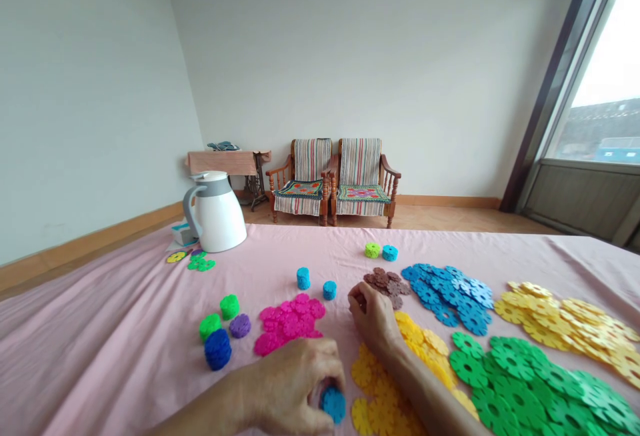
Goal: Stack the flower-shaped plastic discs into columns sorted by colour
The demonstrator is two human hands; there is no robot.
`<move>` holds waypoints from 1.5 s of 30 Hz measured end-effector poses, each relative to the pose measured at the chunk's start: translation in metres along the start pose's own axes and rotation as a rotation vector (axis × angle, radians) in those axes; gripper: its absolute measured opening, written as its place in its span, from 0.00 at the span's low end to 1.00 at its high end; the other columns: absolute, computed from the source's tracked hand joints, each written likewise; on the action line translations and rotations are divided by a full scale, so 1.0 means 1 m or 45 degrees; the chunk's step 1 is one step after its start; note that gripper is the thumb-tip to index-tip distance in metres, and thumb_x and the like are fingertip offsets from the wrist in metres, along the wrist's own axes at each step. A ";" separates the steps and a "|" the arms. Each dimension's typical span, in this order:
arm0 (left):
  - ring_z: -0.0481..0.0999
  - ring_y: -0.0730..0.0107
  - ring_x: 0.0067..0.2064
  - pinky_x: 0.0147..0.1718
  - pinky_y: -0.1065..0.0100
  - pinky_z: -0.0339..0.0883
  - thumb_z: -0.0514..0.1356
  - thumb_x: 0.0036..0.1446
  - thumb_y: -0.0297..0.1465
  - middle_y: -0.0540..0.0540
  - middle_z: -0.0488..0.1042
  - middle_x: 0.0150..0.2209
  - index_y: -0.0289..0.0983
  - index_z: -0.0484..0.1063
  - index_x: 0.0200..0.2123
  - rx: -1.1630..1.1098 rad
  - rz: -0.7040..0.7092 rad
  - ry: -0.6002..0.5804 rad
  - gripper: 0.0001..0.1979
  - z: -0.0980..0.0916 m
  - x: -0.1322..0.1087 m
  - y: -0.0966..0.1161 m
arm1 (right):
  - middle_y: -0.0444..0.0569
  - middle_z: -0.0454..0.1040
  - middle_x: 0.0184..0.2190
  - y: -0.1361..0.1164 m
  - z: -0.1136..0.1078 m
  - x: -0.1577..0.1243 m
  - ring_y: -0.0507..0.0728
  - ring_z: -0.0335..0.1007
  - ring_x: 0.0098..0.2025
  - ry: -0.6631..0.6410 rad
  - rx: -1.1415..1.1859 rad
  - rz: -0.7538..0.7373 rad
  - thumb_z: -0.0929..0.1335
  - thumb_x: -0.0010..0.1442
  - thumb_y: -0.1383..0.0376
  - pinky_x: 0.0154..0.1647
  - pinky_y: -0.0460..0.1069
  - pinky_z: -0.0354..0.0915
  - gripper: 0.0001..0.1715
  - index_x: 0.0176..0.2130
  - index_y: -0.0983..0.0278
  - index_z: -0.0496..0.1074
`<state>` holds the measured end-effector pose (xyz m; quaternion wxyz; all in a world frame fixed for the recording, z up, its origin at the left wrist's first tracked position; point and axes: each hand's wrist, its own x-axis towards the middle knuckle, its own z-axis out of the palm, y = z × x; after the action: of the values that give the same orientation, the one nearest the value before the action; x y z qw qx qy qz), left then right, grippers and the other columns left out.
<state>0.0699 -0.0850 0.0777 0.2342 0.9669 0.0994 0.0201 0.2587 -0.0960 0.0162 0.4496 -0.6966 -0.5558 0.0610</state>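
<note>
My left hand (303, 379) is at the front of the table, thumb and fingers closed around blue snowflake discs (333, 405) that seem to be stacked. Farther forward, my right hand (373, 313) has its fingers curled together in a pinch; whatever is between them is hidden. Just beyond it lies a loose pile of brown discs (387, 283), and a short light-blue stack (329, 290) stands to its left. Yellow discs (385, 389) spread beneath my right forearm. A pile of pink discs (291, 323) sits beyond my left hand.
Blue discs (450, 295), green discs (530, 376) and pale yellow discs (565, 319) lie in heaps at the right. Small stacks, including a dark blue stack (217, 349), stand at the left. A white jug (219, 216) is on the pink tablecloth (125, 349).
</note>
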 end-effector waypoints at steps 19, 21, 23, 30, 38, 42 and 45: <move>0.70 0.72 0.29 0.29 0.73 0.63 0.62 0.42 0.27 0.49 0.73 0.33 0.36 0.74 0.30 0.082 -0.505 0.787 0.08 -0.016 0.071 -0.086 | 0.43 0.69 0.21 -0.001 0.000 0.000 0.51 0.64 0.24 -0.009 0.007 0.011 0.60 0.51 0.69 0.25 0.44 0.52 0.07 0.24 0.61 0.64; 0.71 0.71 0.30 0.30 0.72 0.63 0.63 0.41 0.27 0.48 0.73 0.33 0.36 0.74 0.30 0.097 -0.508 0.775 0.08 -0.016 0.073 -0.086 | 0.43 0.69 0.21 -0.001 0.000 0.000 0.51 0.64 0.23 -0.011 0.007 0.013 0.60 0.51 0.69 0.25 0.44 0.52 0.07 0.24 0.61 0.64; 0.71 0.69 0.31 0.32 0.71 0.64 0.63 0.41 0.28 0.48 0.73 0.33 0.36 0.75 0.30 0.111 -0.510 0.763 0.08 -0.017 0.075 -0.086 | 0.43 0.69 0.21 0.000 0.000 0.000 0.51 0.64 0.24 -0.015 0.009 0.012 0.60 0.51 0.69 0.25 0.44 0.53 0.07 0.24 0.61 0.65; 0.73 0.66 0.36 0.38 0.70 0.64 0.63 0.40 0.28 0.48 0.75 0.32 0.36 0.76 0.29 0.143 -0.513 0.704 0.08 -0.022 0.078 -0.087 | 0.42 0.69 0.20 0.000 0.000 0.001 0.50 0.64 0.23 -0.036 0.007 0.006 0.60 0.52 0.69 0.25 0.44 0.53 0.07 0.24 0.61 0.65; 0.73 0.66 0.35 0.37 0.70 0.64 0.63 0.41 0.28 0.49 0.75 0.31 0.36 0.76 0.29 0.145 -0.512 0.675 0.08 -0.021 0.076 -0.089 | 0.42 0.69 0.21 -0.002 -0.002 0.000 0.50 0.64 0.23 -0.041 -0.006 0.001 0.60 0.52 0.70 0.25 0.44 0.53 0.08 0.25 0.62 0.65; 0.73 0.66 0.36 0.36 0.71 0.64 0.64 0.41 0.29 0.49 0.75 0.32 0.36 0.76 0.31 0.139 -0.501 0.689 0.09 -0.021 0.074 -0.087 | 0.42 0.69 0.20 0.000 -0.001 0.001 0.50 0.63 0.23 -0.045 -0.025 -0.005 0.60 0.53 0.70 0.24 0.44 0.53 0.09 0.25 0.62 0.65; 0.73 0.66 0.35 0.34 0.71 0.63 0.63 0.45 0.29 0.47 0.74 0.33 0.35 0.76 0.33 0.148 -0.532 0.738 0.09 -0.021 0.064 -0.084 | 0.42 0.69 0.21 0.001 0.000 0.001 0.51 0.64 0.24 -0.042 -0.051 -0.017 0.60 0.53 0.70 0.24 0.44 0.53 0.09 0.25 0.62 0.66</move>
<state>0.1157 0.0102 0.0577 0.1400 0.8915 0.3582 0.2395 0.2595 -0.0952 0.0157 0.4266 -0.7008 -0.5688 0.0582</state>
